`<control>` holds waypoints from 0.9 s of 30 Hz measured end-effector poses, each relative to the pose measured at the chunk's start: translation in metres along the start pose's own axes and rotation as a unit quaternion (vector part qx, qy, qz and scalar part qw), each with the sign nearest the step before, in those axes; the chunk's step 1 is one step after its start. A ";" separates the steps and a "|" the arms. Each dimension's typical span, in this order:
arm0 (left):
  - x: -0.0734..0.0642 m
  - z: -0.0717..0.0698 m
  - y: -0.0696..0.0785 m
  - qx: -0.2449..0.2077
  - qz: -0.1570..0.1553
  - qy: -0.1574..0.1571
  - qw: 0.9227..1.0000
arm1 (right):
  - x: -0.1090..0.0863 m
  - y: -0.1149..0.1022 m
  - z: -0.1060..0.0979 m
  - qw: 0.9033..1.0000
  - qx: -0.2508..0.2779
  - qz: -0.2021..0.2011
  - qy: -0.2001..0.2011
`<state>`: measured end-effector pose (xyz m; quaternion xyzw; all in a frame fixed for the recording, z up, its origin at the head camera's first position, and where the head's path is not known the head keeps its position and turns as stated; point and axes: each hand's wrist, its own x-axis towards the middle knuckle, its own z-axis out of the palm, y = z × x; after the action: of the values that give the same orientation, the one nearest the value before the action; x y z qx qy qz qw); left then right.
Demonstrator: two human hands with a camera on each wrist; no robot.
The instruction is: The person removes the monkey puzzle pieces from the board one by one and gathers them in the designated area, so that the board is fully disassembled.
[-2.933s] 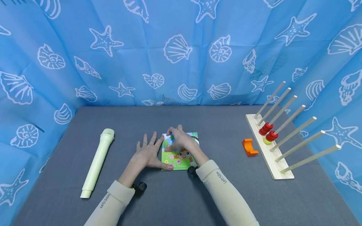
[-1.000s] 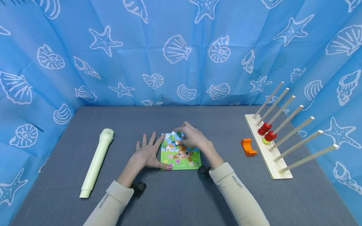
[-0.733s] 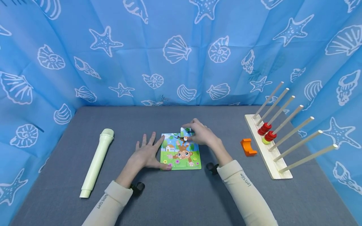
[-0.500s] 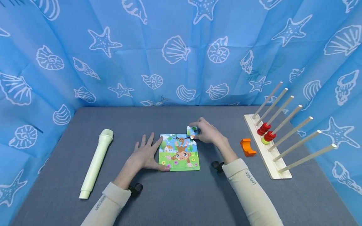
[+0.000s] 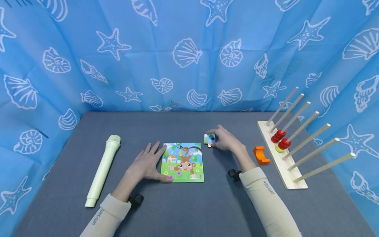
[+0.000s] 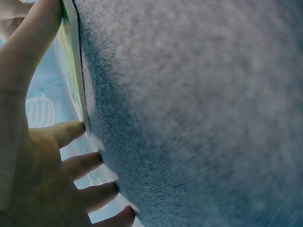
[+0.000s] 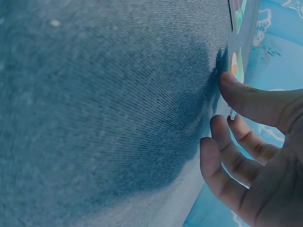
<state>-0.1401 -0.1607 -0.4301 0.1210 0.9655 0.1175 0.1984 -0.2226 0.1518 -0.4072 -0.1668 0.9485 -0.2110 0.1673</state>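
Right hand point(image 5: 226, 139) reaches from the lower right to just right of the frame's middle, thumb and fingers bent, pinching a small puzzle piece point(image 5: 209, 139) at its tips. That piece sits apart from the monkey puzzle point(image 5: 182, 163), off its upper right corner. Near the centre, the left hand point(image 5: 145, 165) spreads its fingers, thumb touching the puzzle's lower left.

There are 2 hands point(image 5: 145, 167), 1 puzzle point(image 5: 182, 163), 1 separate piece point(image 5: 209, 139), 1 microphone point(image 5: 103, 171), 1 block point(image 5: 260, 155), 1 rack point(image 5: 280, 164) and 7 pegs point(image 5: 306, 141)
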 end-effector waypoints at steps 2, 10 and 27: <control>0.000 -0.001 0.000 0.004 0.001 0.003 1.000 | 0.000 0.000 0.000 1.000 0.002 0.005 -0.004; 0.003 0.000 0.000 0.020 -0.001 0.005 1.000 | 0.000 -0.001 0.004 1.000 -0.005 0.007 -0.022; 0.001 -0.002 0.001 0.011 0.005 0.006 1.000 | 0.001 -0.003 0.008 1.000 0.010 -0.007 -0.019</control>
<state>-0.1417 -0.1603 -0.4283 0.1267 0.9673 0.1089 0.1906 -0.2201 0.1464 -0.4130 -0.1759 0.9419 -0.2183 0.1851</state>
